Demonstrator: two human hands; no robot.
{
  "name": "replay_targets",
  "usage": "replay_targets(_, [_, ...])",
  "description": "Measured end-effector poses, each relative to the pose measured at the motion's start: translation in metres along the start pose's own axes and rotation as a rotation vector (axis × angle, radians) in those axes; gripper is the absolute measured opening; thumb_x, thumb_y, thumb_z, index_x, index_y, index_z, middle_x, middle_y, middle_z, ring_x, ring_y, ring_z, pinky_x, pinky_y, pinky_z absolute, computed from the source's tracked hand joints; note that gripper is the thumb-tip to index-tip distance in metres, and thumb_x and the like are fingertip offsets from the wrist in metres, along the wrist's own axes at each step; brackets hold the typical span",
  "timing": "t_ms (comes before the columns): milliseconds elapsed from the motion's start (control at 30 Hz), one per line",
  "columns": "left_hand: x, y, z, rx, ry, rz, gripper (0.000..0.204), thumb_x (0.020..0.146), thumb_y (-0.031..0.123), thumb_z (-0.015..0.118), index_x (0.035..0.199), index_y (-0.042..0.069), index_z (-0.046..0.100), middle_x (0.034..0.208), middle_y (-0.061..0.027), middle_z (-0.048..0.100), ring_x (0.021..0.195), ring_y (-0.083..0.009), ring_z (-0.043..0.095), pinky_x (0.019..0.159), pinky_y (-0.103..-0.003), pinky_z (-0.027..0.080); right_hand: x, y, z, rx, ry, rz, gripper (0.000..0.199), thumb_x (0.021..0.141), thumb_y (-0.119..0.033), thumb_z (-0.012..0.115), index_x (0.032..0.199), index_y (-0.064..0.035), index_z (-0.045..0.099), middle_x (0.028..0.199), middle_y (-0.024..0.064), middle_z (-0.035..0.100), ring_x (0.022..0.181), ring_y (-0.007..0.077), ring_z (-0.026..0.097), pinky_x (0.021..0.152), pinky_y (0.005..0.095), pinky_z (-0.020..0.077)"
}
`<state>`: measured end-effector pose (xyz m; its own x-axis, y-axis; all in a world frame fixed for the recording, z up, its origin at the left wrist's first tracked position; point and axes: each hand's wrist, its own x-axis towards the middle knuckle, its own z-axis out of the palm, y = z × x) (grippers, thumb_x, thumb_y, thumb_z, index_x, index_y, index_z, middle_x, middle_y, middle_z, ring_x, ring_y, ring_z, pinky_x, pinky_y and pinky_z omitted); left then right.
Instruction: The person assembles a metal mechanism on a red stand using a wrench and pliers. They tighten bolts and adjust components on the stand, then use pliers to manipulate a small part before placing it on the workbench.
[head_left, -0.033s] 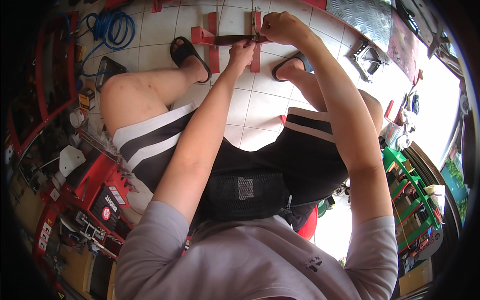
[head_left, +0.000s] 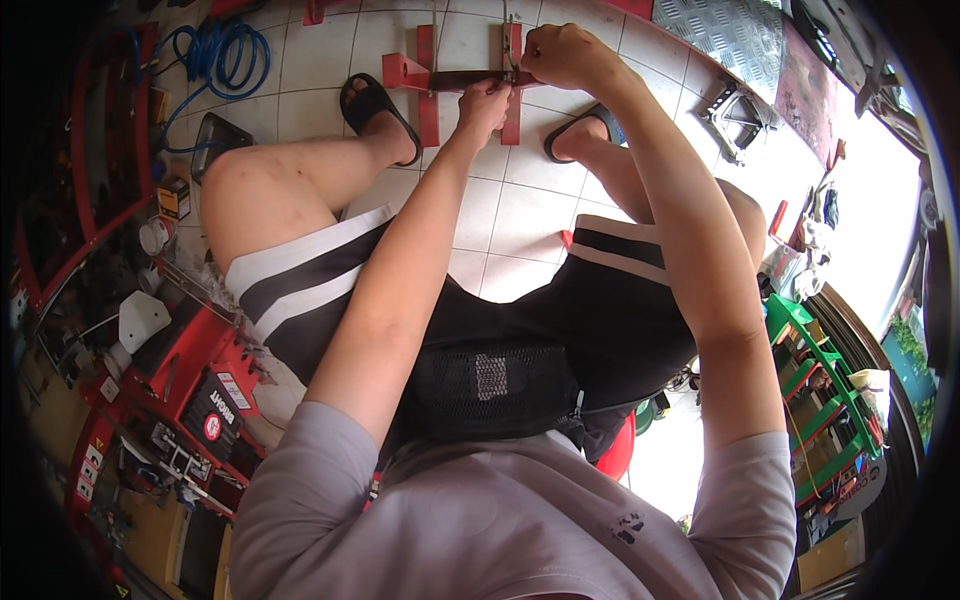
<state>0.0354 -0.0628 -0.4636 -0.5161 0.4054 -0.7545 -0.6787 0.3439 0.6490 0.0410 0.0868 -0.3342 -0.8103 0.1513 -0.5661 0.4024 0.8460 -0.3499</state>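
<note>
A red metal stand [head_left: 428, 110] with two parallel legs and a dark crossbar [head_left: 460, 79] rests on the floor between my feet. My left hand [head_left: 486, 104] is closed in a pinch at the crossbar, near the right leg; what is between the fingertips is too small to make out. Curled beside the top of that leg, my right hand [head_left: 570, 56] is closed, and its fingers hide whatever they grip. A thin upright metal rod [head_left: 507, 30] shows just left of the right hand, above the place where both hands meet.
White floor tiles [head_left: 500, 205] lie under the stand. Coiled blue hose [head_left: 225, 60] is at far left, above a dark tray [head_left: 218, 140]. A metal bracket-like frame [head_left: 735, 120] lies to the right. Red machinery [head_left: 205, 390] stands left and a green rack [head_left: 815, 360] right.
</note>
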Motion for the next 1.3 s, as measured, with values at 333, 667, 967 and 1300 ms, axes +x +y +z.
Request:
replay_targets(333, [0.002,0.011,0.005,-0.081,-0.017,-0.119,0.015,0.092,0.018,0.052,0.089,0.004,0.054,0.064,-0.0006,0.047,0.044,-0.0057,0.034,0.038,-0.023,0.024,-0.004,-0.006,-0.004,0.007,-0.009,0.020,0.038,0.074,-0.022,0.048,0.102,-0.0015,0.063,0.094,0.0183,0.067,0.094,0.0320,0.064,0.084,0.0386,0.0500])
replay_targets(667, [0.020,-0.032,0.003,0.021,0.164,0.210,0.021,0.093,0.026,0.053,0.105,0.010,0.058,0.075,-0.0035,0.057,0.058,-0.0116,0.050,0.056,-0.028,0.042,-0.006,-0.007,-0.005,-0.017,-0.002,0.016,0.037,0.075,-0.023,0.048,0.102,-0.0018,0.063,0.094,0.0184,0.066,0.095,0.0319,0.063,0.085,0.0385,0.0497])
replay_targets(967, [0.021,-0.029,0.001,0.248,0.221,0.246,0.022,0.093,0.026,0.053,0.095,0.007,0.065,0.069,-0.0017,0.058,0.063,-0.0098,0.054,0.058,-0.027,0.045,-0.004,-0.004,-0.003,-0.008,-0.015,0.027,0.038,0.076,-0.023,0.048,0.105,-0.0019,0.062,0.098,0.0184,0.066,0.097,0.0321,0.063,0.085,0.0387,0.0495])
replay_targets(1300, [0.012,-0.009,0.002,0.361,0.135,0.251,0.021,0.094,0.019,0.052,0.098,0.004,0.065,0.069,-0.0035,0.062,0.058,-0.0108,0.059,0.054,-0.025,0.050,-0.006,-0.007,-0.004,0.003,-0.013,0.039,0.039,0.077,-0.023,0.048,0.107,-0.0018,0.061,0.099,0.0186,0.066,0.097,0.0327,0.063,0.086,0.0390,0.0496])
